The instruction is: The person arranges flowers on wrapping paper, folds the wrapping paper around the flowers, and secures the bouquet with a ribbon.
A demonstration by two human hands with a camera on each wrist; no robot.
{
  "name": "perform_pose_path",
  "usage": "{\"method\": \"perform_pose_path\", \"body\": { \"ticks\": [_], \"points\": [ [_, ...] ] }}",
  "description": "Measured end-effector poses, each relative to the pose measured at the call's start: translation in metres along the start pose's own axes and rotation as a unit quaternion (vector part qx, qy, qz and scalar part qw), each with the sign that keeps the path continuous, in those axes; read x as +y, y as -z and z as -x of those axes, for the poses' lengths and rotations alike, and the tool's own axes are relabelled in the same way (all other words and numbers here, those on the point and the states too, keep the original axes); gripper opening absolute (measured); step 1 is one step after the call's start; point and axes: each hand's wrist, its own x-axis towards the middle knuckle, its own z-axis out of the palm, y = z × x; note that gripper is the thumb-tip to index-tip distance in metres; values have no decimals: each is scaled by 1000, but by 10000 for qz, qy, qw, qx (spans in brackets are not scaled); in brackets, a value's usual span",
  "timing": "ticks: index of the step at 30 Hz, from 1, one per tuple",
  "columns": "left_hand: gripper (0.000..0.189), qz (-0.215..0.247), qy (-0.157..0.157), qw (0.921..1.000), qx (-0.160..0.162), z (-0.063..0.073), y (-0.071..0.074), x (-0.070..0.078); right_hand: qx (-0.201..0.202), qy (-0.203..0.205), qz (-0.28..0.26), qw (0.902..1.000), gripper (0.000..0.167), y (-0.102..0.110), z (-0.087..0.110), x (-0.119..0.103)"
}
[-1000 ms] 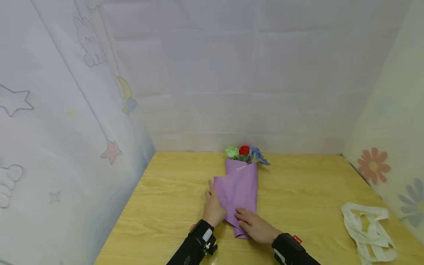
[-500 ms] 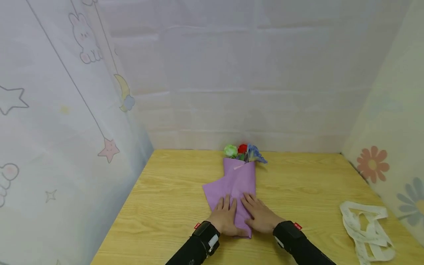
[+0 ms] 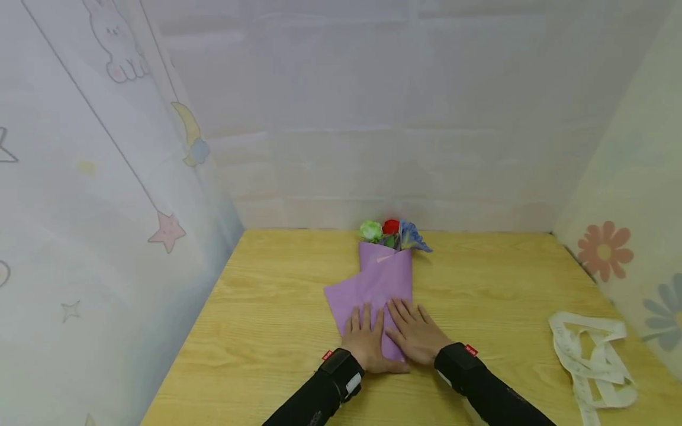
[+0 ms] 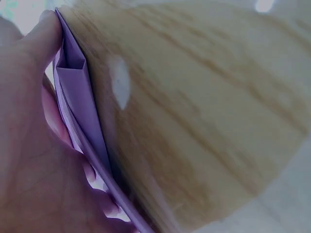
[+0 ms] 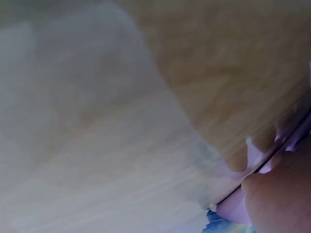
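Observation:
A bouquet wrapped in purple paper (image 3: 380,281) lies on the wooden table, its flowers pointing to the back. A green flower (image 3: 370,231), a red flower (image 3: 391,227) and a blue flower (image 3: 411,236) show at its top. My left hand (image 3: 367,346) rests flat on the lower part of the wrap, fingers spread. Beside it my right hand (image 3: 417,336) presses on the right side with straight fingers. In the left wrist view the folded lower end of the purple paper (image 4: 80,92) stands partly open under the palm. A loose paper corner sticks out to the left.
A tangled white ribbon (image 3: 588,361) lies at the right of the table (image 3: 495,290). Printed curtains stand along the left and right sides, and a plain pale sheet (image 3: 341,118) hangs behind the back edge.
My left hand has come from the wrap's left edge onto its lower front, fingers now spread. The paper's left flap fans out further. The right hand has shifted slightly, fingers spread wider.

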Motion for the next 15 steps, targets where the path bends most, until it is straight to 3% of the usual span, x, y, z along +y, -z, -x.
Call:
{"method": "perform_pose_path", "body": {
  "ticks": [3,9,15],
  "points": [
    [125,-90,89,9999,-32,4,0,5,277,-181,112,9994,75,-5,-10,14],
    [127,-422,132,9988,-191,10,-10,20,533,-638,-215,9963,84,-2,-21,41],
    [129,-778,24,9967,-237,32,-26,39,713,-1256,-803,9863,89,8,-10,59]
  ]
}}
